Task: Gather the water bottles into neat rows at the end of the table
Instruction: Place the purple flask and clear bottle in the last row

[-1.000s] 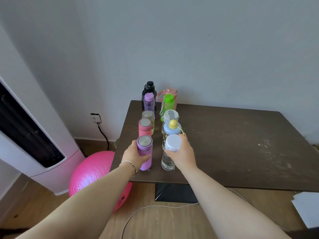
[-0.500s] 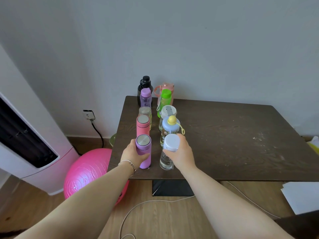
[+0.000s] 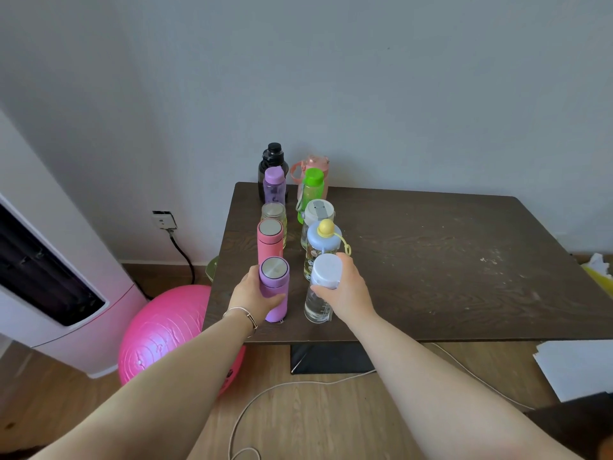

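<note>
With both hands holding as before, the left hand point(image 3: 253, 295) wrapped the purple flask point(image 3: 274, 288) and the right hand point(image 3: 343, 288) the clear white-capped bottle point(image 3: 321, 288), closing two rows at the table's point(image 3: 464, 260) left end, nearly finished.

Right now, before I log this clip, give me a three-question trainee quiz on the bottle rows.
1. True or false: the left hand grips the purple flask.
2. How many bottles stand in each row?
3. Nearest the wall in the left row is: A) the black bottle B) a green one C) a pink one.

Key: 1 true. 2 five. 3 A.
</note>
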Demonstrator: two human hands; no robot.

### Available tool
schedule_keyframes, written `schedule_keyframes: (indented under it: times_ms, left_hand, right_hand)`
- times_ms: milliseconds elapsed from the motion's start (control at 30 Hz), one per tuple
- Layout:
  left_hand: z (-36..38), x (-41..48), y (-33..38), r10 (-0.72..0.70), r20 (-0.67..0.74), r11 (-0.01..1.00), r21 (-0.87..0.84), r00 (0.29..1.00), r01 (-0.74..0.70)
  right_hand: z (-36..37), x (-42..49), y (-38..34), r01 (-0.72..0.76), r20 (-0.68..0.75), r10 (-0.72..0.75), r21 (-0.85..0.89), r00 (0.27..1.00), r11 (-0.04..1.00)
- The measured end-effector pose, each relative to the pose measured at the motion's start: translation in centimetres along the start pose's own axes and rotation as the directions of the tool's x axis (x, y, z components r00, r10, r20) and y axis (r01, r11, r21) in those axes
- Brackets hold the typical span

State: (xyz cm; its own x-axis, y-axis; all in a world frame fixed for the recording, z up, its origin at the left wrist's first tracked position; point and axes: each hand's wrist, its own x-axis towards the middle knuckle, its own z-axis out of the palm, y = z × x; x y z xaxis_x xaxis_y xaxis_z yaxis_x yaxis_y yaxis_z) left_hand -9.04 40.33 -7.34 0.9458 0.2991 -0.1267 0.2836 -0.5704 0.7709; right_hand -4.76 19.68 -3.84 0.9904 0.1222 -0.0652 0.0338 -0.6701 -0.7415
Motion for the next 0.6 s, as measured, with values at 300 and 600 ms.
schedule_keyframes:
  times_ms: [300, 600]
  left_hand:
    - [0.10, -0.27, 0.27, 0.017, -0.017, 1.000, 0.005, 1.000, -0.017]
    - [-0.26, 0.23, 0.89, -0.022, 0.030, 0.999, 0.041, 0.999, 0.020]
  right_hand:
    - [-0.43, 0.05, 0.11, 0.026, 0.042, -0.025, -0.025, 0.999, 0.999]
    - [-1.01, 0.33, -0.29, 0.037, 0.090, -0.028, -0.102, 0.996, 0.994]
